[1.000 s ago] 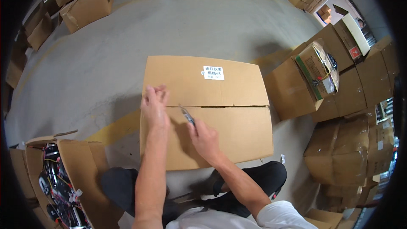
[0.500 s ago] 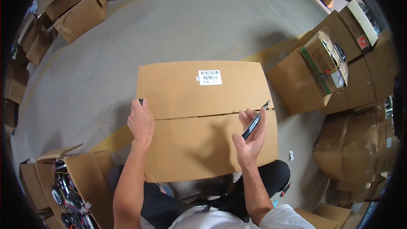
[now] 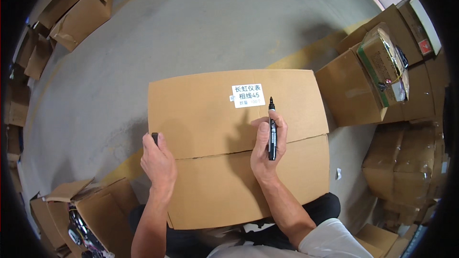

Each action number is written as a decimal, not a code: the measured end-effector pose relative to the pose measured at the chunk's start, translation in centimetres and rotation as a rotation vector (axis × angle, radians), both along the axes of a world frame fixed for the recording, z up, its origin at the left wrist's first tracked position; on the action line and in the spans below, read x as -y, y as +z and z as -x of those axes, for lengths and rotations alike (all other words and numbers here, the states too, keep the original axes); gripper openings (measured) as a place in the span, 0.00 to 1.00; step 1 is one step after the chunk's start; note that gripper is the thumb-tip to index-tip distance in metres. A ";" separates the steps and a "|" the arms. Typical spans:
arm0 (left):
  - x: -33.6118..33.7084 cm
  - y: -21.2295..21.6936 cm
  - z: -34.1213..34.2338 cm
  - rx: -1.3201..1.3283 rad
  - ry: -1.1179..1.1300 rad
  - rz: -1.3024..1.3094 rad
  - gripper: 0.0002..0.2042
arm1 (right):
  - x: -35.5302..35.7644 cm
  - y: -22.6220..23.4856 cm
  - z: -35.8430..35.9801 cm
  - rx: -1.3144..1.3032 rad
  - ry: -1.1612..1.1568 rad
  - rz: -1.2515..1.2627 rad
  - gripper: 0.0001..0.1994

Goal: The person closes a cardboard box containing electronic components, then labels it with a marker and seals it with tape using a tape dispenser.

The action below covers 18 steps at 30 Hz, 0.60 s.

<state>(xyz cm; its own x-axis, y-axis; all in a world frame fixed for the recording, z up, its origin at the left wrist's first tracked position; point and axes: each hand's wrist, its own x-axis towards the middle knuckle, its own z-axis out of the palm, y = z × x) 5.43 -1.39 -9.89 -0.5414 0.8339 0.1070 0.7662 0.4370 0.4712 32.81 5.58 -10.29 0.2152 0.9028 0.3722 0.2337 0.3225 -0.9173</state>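
In front of me is a closed cardboard box [image 3: 205,110], its two top flaps meeting at a seam. A white printed label [image 3: 248,96] is stuck on the far flap. My right hand [image 3: 269,148] grips a black marker pen [image 3: 272,136], uncapped, tip pointing away from me, over the box top just below the label. At the left edge of the box, my left hand [image 3: 158,162] is closed with a small black marker cap [image 3: 155,137] between thumb and fingers. Whether that hand also touches the box I cannot tell.
An open box of dark parts with wires [image 3: 86,231] stands at the lower left. To the right are stacked cartons, one a taped box [image 3: 382,74] with green edging. More open cartons [image 3: 83,19] line the far left. A paper scrap [image 3: 339,174] lies on the floor.
My right hand has moved left and turned the marker upright, closer to the label. The box and left hand appear nearer and lower as the view shifts.
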 end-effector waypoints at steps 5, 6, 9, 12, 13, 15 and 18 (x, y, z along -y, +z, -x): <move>-0.6 -0.2 -0.2 0.056 -0.001 -0.021 0.16 | -0.9 -0.2 -0.1 0.033 0.002 -0.004 0.26; -0.6 -0.4 -0.3 0.054 -0.003 -0.016 0.16 | -1.0 -0.3 -0.3 0.034 0.001 0.002 0.27; -0.6 -0.9 -0.2 0.042 -0.006 -0.053 0.16 | -1.1 -0.5 -0.4 0.027 0.013 0.028 0.29; -0.6 -1.0 -0.4 0.053 -0.003 -0.030 0.17 | -0.9 -0.5 -0.5 0.000 0.020 0.075 0.30; -0.6 -1.0 -0.5 0.056 0.000 -0.043 0.18 | -0.9 -0.4 -0.5 -0.024 0.024 0.098 0.30; -0.4 -1.0 -0.5 0.059 0.002 -0.057 0.18 | -0.8 -0.6 -0.5 -0.032 0.033 0.106 0.31; -0.6 -1.1 -0.4 0.069 0.013 -0.027 0.18 | -0.9 -0.7 -0.6 -0.027 0.043 0.100 0.30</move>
